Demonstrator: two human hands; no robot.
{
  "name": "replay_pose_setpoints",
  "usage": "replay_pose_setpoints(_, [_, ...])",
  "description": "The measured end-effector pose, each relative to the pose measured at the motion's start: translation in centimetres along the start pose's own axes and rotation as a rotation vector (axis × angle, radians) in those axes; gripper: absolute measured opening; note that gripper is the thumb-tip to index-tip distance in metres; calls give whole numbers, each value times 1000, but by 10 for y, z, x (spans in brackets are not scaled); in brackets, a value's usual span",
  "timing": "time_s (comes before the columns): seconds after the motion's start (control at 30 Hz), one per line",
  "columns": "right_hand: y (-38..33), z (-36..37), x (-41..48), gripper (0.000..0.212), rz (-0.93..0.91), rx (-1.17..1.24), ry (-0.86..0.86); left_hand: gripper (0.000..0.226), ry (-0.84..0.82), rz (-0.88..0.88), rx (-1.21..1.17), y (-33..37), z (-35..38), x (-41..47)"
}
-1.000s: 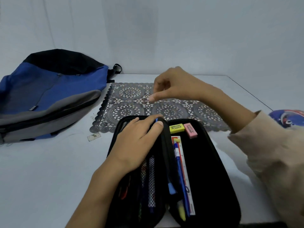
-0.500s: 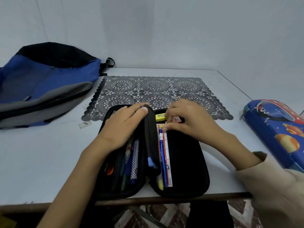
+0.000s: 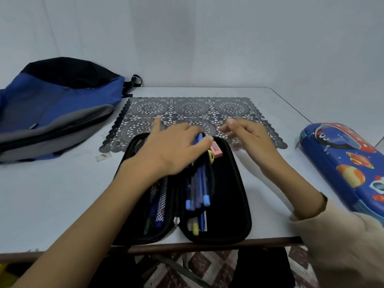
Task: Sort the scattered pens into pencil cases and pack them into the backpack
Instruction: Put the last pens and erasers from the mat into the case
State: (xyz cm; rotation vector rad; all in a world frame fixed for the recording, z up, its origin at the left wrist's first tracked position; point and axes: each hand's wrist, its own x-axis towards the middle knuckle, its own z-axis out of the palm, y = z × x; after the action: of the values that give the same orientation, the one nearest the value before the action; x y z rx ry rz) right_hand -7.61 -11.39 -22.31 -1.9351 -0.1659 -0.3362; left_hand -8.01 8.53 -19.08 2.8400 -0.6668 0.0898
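Observation:
A black pencil case (image 3: 228,194) lies open at the table's front edge. My left hand (image 3: 170,148) grips the top of its middle flap, which carries several blue pens (image 3: 200,183) and leans over the right half. More pens sit behind mesh in the left half (image 3: 160,196). A pink eraser (image 3: 217,150) and a yellow eraser (image 3: 211,157) show at the flap's top. My right hand (image 3: 249,134) hovers just right of the case's top corner, its fingers loosely curled and holding nothing. The blue and grey backpack (image 3: 56,113) lies at far left.
A blue space-print pencil case (image 3: 349,163) lies closed at the right edge of the table. A dark lace placemat (image 3: 191,109) is behind the open case. A small paper scrap (image 3: 103,156) lies near the backpack. The table's front edge (image 3: 62,249) is close to me.
My right hand has lifted off the erasers and moved right, away from the case. My left hand has swung the pen flap over towards the right half, covering the ruler.

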Motion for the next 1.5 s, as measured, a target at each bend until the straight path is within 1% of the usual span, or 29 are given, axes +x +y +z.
replay_pose_setpoints(0.07, [-1, 0, 0, 30, 90, 77, 1, 61, -23, 16, 130, 17, 9, 7])
replay_pose_setpoints(0.13, [0, 1, 1, 27, 143, 136, -7, 62, -40, 19, 230, 31, 23, 11])
replay_pose_setpoints(0.2, [4, 4, 1, 20, 164, 157, -28, 63, -59, 12, 276, 38, 36, 11])
replay_pose_setpoints(0.27, [9, 7, 0, 12, 149, 167, -52, 68, -79, 17, 274, 38, 37, 9])
replay_pose_setpoints(0.33, [15, 8, -1, 10, 130, 184, -81, 74, -94, 21, 161, 29, 26, 3])
replay_pose_setpoints(0.37, [16, 8, -1, 12, 126, 176, -100, 76, -71, 15, 67, 17, 17, -2])
replay_pose_setpoints(0.4, [17, 8, -1, 14, 127, 152, -118, 78, -12, 8, -43, 4, 7, -10])
replay_pose_setpoints(0.47, [14, 5, 0, 18, 140, 78, -141, 79, 171, -5, -247, -33, -6, -28])
replay_pose_setpoints(0.5, [12, 4, 1, 20, 143, 54, -150, 78, 231, -38, -289, -54, -9, -40])
replay_pose_setpoints(0.53, [9, 4, 2, 23, 151, 51, -162, 77, 250, -101, -311, -75, -10, -53])
replay_pose_setpoints(0.57, [7, 3, 4, 26, 170, 62, -175, 74, 225, -189, -349, -94, -12, -67])
replay_pose_setpoints(0.63, [4, 5, 8, 31, 213, 82, -201, 72, 83, -351, -493, -120, -13, -91])
replay_pose_setpoints(0.7, [3, 6, 13, 31, 242, 23, -234, 70, -78, -404, -562, -131, -11, -100])
replay_pose_setpoints(0.73, [3, 7, 16, 29, 250, -12, -252, 70, -140, -403, -603, -131, -10, -100])
replay_pose_setpoints(0.8, [3, 7, 19, 22, 259, -42, -280, 76, -191, -393, -679, -129, -7, -96])
replay_pose_setpoints(0.83, [3, 6, 20, 19, 258, -61, -289, 69, -196, -399, -704, -127, -6, -92])
replay_pose_setpoints(0.9, [2, 1, 19, 16, 243, -116, -302, 38, -185, -418, -768, -121, -6, -83])
replay_pose_setpoints(0.93, [2, -2, 18, 17, 240, -120, -308, 27, -152, -423, -779, -118, -5, -76])
replay_pose_setpoints(1.0, [1, -9, 17, 23, 259, -86, -329, 21, -90, -407, -740, -115, -4, -59])
replay_pose_setpoints(1.1, [-3, -22, 18, 33, 302, -117, -389, 25, -34, -374, -607, -106, -2, -25])
replay_pose_setpoints(1.2, [-3, -30, 19, 30, 349, -175, -481, 25, 15, -354, -508, -97, -4, 10])
replay_pose_setpoints(1.3, [-1, -32, 19, 20, 366, -205, -513, 20, -36, -325, -499, -90, -7, 37])
replay_pose_setpoints(1.37, [0, -35, 19, 19, 378, -202, -546, 19, -80, -305, -488, -85, -12, 51])
replay_pose_setpoints(1.5, [-1, -42, 20, 20, 375, -222, -651, 15, -59, -184, -373, -71, -25, 72])
